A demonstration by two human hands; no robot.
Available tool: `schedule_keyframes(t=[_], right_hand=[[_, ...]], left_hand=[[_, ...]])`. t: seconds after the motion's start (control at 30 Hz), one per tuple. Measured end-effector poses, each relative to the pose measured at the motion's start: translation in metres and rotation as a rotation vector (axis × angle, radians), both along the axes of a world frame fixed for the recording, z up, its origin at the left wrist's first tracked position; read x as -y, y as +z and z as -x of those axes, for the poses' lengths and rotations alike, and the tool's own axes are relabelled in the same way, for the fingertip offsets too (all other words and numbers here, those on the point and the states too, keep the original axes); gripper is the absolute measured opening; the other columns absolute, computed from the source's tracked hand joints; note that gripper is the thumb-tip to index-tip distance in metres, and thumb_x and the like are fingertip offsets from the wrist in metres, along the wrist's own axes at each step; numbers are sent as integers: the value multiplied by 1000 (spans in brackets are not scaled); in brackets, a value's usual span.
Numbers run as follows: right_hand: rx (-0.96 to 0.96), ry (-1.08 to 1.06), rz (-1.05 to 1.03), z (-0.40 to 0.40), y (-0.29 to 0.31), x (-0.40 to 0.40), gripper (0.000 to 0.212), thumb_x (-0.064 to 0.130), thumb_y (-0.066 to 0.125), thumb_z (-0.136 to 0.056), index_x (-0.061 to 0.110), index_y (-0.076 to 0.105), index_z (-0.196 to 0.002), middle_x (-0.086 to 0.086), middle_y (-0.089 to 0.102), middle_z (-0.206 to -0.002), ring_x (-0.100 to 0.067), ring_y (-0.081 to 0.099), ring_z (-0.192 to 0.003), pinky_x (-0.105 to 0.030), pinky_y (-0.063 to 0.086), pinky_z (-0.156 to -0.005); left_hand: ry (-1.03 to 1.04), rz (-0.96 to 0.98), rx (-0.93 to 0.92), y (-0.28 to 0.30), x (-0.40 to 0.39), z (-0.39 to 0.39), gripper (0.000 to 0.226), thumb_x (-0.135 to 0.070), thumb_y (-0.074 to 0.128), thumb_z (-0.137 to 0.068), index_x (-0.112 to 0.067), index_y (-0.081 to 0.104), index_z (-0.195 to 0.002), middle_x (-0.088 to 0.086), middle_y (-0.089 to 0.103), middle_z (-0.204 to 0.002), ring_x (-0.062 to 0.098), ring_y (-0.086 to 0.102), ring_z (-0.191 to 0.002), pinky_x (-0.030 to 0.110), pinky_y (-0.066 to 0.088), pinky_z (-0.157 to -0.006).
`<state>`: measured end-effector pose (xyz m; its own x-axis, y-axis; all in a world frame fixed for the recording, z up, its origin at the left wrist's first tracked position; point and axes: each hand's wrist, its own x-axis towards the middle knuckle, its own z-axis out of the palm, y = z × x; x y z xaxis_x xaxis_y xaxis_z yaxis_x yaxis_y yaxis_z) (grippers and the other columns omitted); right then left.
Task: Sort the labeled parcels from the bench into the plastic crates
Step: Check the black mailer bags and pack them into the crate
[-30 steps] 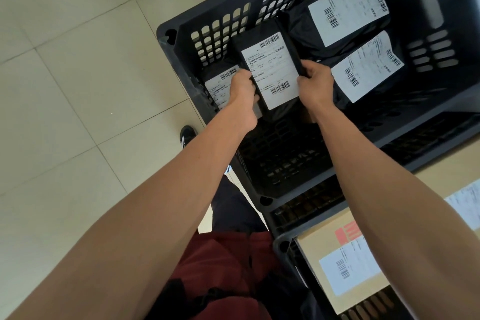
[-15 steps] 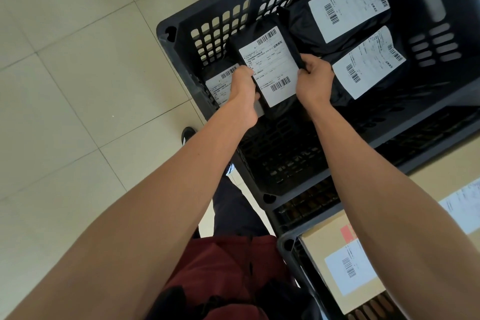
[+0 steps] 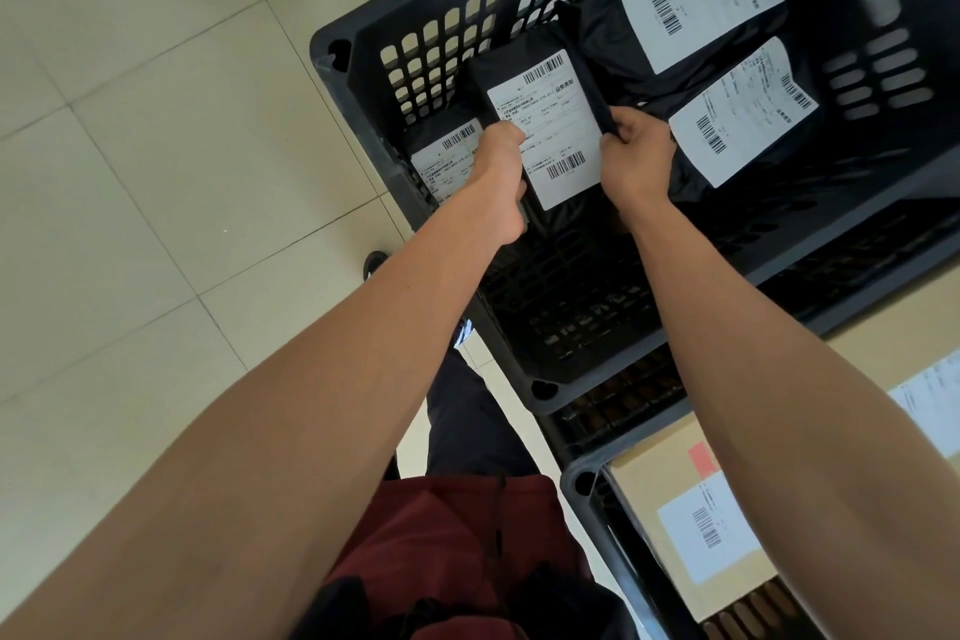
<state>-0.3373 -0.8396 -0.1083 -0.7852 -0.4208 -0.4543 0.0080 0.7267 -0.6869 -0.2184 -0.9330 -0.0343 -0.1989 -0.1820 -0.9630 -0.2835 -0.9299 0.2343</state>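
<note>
You hold the black parcel (image 3: 540,130) by its two long sides, your left hand (image 3: 501,182) curled round its left edge and your right hand (image 3: 636,161) pinching the right edge, fingers wrapped over the dark film. It sits tilted inside the upper black crate (image 3: 363,83), label up, near the perforated wall beyond your knuckles.

The main risk, as I judge it, is that you let go while the parcel leans on its neighbours rather than on the crate floor. Just outside your left hand lies another labelled parcel (image 3: 447,156), partly under the one you grip; if you drop yours onto it, it may slide and cover that label. Past your right hand two more parcels (image 3: 701,0) (image 3: 743,120) lie close, and the soft film at your right fingertips could snag or bunch against the nearer one. Whether the parcel's far end already touches the floor I cannot tell, since your hands hide its lower part.

The parcel itself is a flat, soft black plastic mailer with a large white shipping label (image 3: 548,130) carrying barcodes at both ends and small printed text. The film looks slightly wrinkled and slippery, so a loose pinch may let it slip
</note>
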Motion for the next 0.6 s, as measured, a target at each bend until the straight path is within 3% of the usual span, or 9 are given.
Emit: schedule_keyframes(t=[0.07,0.2,0.23,0.27,0.33,0.4,0.47,0.53,0.6], right_hand=[[15,-1,3,-2,4,1,41,-6,45,-94,10,75,-117,7,76,-106,11,65,-89,-5,51,-82],[49,-31,11,-9,16,0,39,1,49,-98,9,68,-131,3,73,-122,-3,67,-109,-12,50,-96],[40,-43,6,-12,20,-2,40,3,50,-99,10,66,-135,1,70,-129,-6,65,-118,-14,47,-102],[25,-50,2,-14,24,-5,41,4,51,-100,11,64,-138,-1,67,-135,-8,62,-125,-18,45,-108],[5,-57,2,-21,34,-11,41,7,53,-100,13,63,-140,0,66,-139,-8,59,-130,-21,43,-112],[-5,-70,12,-28,45,-18,40,8,54,-102,15,63,-140,2,66,-138,-7,59,-128,-20,43,-110],[-15,-111,47,-36,58,-24,39,9,55,-102,16,64,-139,4,67,-136,-6,60,-126,-21,44,-111],[-22,-166,97,-47,74,-33,38,9,54,-103,18,65,-138,7,67,-134,-4,60,-125,-25,46,-112],[-21,-217,142,-60,90,-43,36,10,54,-104,20,66,-137,9,68,-133,0,60,-124,-24,48,-111]], left_hand=[[5,3,20,3,0,1,29,-27,41,-107,-21,50,-80,-5,52,-78,10,49,-68,36,32,-55],[-62,27,21,7,2,0,30,-30,40,-110,-19,53,-85,-3,51,-78,11,48,-67,34,34,-56],[-80,38,4,10,3,0,27,-30,41,-110,-17,59,-96,-1,55,-85,12,52,-73,34,41,-62],[-98,61,-8,13,3,-1,25,-30,43,-110,-15,62,-112,0,60,-98,15,57,-87,36,49,-78],[-136,131,-8,18,5,-4,29,-27,47,-107,-13,57,-131,-2,59,-111,18,52,-108,43,39,-108],[-191,204,-39,26,10,-9,16,-24,49,-105,-18,57,-119,-7,57,-95,14,53,-99,43,37,-105],[-270,281,-77,34,16,-13,10,-22,51,-104,-22,61,-107,-6,64,-94,9,56,-85,37,42,-88],[-341,365,-125,41,22,-19,8,-22,54,-103,-22,62,-101,-3,65,-101,10,57,-85,34,44,-78],[-435,454,-177,48,26,-26,7,-25,58,-102,-22,63,-106,-4,66,-108,11,62,-95,32,49,-83]])
